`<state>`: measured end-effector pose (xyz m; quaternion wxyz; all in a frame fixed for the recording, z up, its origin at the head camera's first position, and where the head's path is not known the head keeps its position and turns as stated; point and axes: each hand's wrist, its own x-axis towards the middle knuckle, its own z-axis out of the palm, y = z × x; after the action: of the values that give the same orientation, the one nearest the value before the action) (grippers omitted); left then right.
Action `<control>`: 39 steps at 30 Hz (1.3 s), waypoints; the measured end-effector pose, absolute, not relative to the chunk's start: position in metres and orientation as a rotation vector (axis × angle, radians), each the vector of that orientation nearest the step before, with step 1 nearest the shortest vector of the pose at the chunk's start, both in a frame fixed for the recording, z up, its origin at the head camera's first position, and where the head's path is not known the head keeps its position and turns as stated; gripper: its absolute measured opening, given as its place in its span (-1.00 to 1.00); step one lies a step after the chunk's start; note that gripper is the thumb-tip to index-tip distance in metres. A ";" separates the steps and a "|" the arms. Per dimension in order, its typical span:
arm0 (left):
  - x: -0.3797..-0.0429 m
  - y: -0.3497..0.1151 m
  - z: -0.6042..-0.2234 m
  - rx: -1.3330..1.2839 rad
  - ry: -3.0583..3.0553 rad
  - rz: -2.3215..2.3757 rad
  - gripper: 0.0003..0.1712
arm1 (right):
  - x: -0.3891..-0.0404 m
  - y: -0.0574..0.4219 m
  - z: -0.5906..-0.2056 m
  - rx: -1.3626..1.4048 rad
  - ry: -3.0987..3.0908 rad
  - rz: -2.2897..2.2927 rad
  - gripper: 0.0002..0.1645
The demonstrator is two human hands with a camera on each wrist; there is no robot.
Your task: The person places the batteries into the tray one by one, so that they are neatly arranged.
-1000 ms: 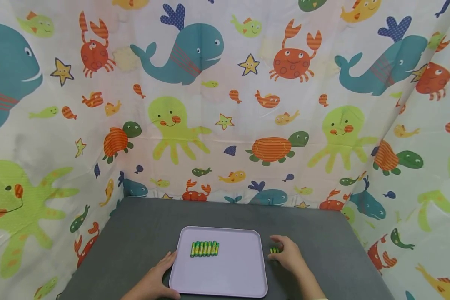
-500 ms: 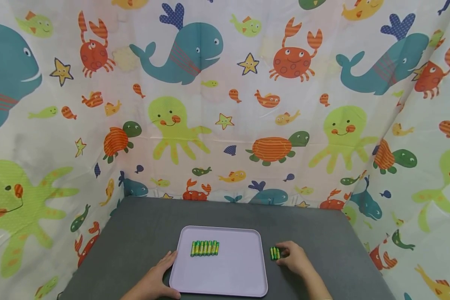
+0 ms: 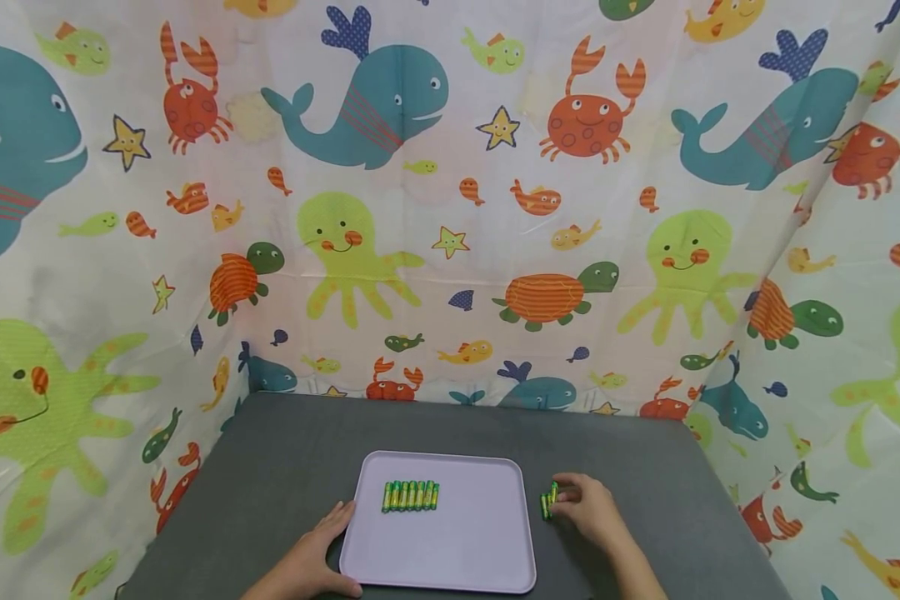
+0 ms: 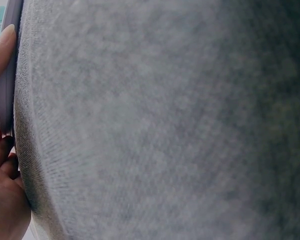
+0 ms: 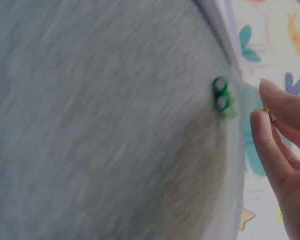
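Flat on the table lies a pale lilac tray [image 3: 450, 550], with several green-and-yellow batteries [image 3: 409, 496] standing side by side in a row toward its back left. At the tray's near left corner my left hand [image 3: 311, 554] rests, fingers along the left side and thumb by the front edge; the left wrist view shows its thumb [image 4: 1, 52] against the rim. Right of the tray, my right hand [image 3: 591, 510] pinches one battery [image 3: 554, 488] between thumb and fingertips. Just beneath it, other green batteries [image 5: 221, 95] sit close together on the table, two ends showing in the right wrist view.
A dark grey cloth [image 3: 292, 450] covers the table. Behind and on both sides hangs a white curtain [image 3: 495, 225] printed with sea animals, meeting the table's back edge.
My right hand first covered the small battery group, then drew slightly right, and now has one battery raised from it. My left hand and the tray have stayed put.
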<state>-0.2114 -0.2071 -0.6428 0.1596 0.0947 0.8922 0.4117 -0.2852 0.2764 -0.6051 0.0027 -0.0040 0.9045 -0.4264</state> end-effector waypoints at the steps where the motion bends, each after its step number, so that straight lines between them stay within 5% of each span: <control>1: -0.212 -0.207 -0.643 0.271 2.548 1.176 0.50 | -0.285 0.274 -0.603 -0.016 2.831 -1.355 -0.41; 19: -0.210 -0.206 -0.640 0.279 2.528 1.175 0.47 | -0.288 0.196 -0.579 -0.289 2.734 -1.553 -0.41; 39: -0.212 -0.207 -0.641 0.226 2.507 1.158 0.47 | -0.298 0.110 -0.619 -0.521 2.649 -1.452 -0.46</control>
<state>-0.2120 -0.2074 -0.6411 0.1842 0.0800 0.8893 0.4108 -0.2982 0.1100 -0.6187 0.0380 -0.1697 0.8636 -0.4732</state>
